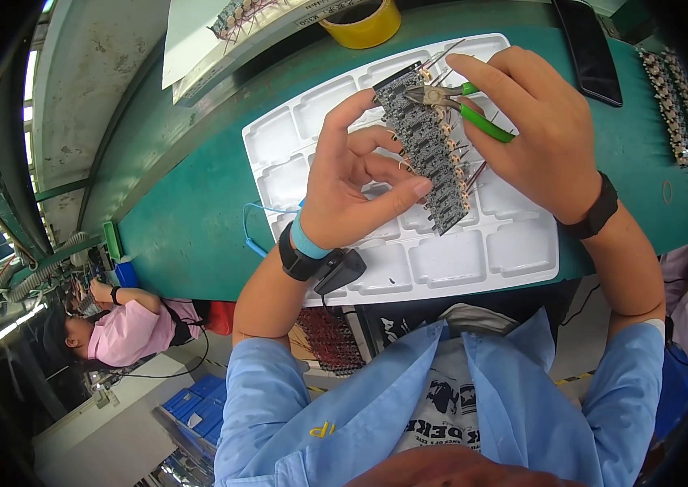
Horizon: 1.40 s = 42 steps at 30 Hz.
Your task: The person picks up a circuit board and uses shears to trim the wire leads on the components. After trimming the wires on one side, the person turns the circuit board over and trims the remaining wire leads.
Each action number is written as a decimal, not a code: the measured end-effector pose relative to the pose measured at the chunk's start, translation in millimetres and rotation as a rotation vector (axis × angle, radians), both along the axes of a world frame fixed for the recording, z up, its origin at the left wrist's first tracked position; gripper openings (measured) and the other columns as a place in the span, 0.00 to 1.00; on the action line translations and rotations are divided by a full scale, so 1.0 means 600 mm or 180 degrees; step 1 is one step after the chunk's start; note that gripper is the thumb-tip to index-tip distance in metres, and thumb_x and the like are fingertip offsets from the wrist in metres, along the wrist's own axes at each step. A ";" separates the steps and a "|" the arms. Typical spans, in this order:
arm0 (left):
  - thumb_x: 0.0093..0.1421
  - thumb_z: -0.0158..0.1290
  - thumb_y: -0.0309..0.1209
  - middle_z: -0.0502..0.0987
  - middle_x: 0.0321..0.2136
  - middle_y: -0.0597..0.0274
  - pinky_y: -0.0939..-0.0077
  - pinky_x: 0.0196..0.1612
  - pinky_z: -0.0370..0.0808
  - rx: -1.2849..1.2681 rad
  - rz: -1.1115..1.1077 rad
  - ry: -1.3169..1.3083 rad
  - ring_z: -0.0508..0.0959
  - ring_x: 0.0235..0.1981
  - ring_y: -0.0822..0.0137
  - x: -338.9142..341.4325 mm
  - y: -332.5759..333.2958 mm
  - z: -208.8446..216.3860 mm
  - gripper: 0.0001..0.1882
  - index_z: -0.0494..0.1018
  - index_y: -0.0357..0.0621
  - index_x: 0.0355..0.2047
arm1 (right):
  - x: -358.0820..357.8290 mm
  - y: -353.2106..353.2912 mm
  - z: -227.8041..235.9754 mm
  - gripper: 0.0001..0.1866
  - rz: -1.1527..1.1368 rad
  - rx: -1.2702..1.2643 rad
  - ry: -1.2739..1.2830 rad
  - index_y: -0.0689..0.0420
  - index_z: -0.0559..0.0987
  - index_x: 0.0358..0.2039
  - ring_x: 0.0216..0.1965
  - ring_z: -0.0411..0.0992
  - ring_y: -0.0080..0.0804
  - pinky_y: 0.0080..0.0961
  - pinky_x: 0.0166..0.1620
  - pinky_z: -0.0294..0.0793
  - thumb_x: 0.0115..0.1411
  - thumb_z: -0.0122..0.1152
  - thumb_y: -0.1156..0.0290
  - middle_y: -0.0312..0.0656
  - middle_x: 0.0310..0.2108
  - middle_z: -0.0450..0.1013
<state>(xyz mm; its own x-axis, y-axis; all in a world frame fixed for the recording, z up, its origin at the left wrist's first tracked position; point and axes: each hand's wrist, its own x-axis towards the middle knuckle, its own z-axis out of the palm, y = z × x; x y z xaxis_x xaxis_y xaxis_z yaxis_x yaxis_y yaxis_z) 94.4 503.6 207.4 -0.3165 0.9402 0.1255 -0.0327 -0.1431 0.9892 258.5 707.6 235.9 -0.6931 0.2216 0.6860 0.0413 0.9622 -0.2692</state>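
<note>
My left hand (352,178) holds a long dark circuit board (429,150) by its edges, tilted up over a white compartment tray (457,256). Thin wire leads stick out along the board's right side. My right hand (534,130) grips green-handled cutters (461,105), their metal jaws at the board's upper end among the leads. A blue wrist strap and a black band sit on my left wrist, a black band on my right.
The tray lies on a green bench (189,219). A yellow tape roll (364,24) and papers sit at the back, a dark phone (591,49) at back right, strips of components (681,105) at far right. Another person in pink (129,329) works at lower left.
</note>
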 end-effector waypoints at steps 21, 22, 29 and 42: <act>0.57 0.66 0.11 0.76 0.49 0.57 0.70 0.47 0.86 0.0007 0.0004 0.0093 0.88 0.42 0.64 -0.002 0.001 0.000 0.54 0.48 0.49 0.77 | 0.002 0.001 -0.005 0.23 0.0157 -0.0154 -0.0007 0.52 0.83 0.47 0.34 0.77 0.39 0.35 0.34 0.76 0.48 0.77 0.75 0.36 0.33 0.75; 0.59 0.65 0.11 0.76 0.50 0.56 0.69 0.47 0.87 0.0008 0.0130 -0.0082 0.87 0.43 0.63 -0.001 0.004 0.003 0.53 0.47 0.48 0.77 | 0.001 0.001 -0.004 0.23 0.0158 -0.0155 -0.0006 0.52 0.83 0.47 0.34 0.77 0.39 0.35 0.34 0.76 0.48 0.77 0.75 0.36 0.33 0.75; 0.65 0.57 0.14 0.75 0.58 0.50 0.56 0.50 0.87 0.0145 0.0889 -0.0613 0.85 0.52 0.55 -0.020 0.025 0.018 0.41 0.52 0.41 0.74 | 0.005 0.003 0.004 0.25 0.0153 -0.0138 0.0056 0.52 0.83 0.49 0.37 0.78 0.41 0.35 0.37 0.78 0.48 0.78 0.73 0.39 0.36 0.75; 0.66 0.51 0.17 0.72 0.66 0.43 0.36 0.70 0.70 0.0716 -0.0393 -0.1400 0.73 0.67 0.42 -0.025 0.015 0.012 0.28 0.65 0.36 0.67 | 0.009 0.012 0.002 0.28 0.0504 -0.0564 0.0001 0.54 0.82 0.54 0.41 0.80 0.42 0.35 0.43 0.81 0.50 0.76 0.77 0.43 0.44 0.81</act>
<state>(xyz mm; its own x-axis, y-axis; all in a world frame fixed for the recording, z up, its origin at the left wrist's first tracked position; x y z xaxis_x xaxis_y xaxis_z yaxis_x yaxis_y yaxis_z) 79.2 512.8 214.4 -0.2733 0.9390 0.2089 -0.4694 -0.3197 0.8231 264.1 714.5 237.4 -0.7286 0.2271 0.6462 -0.1064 0.8944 -0.4343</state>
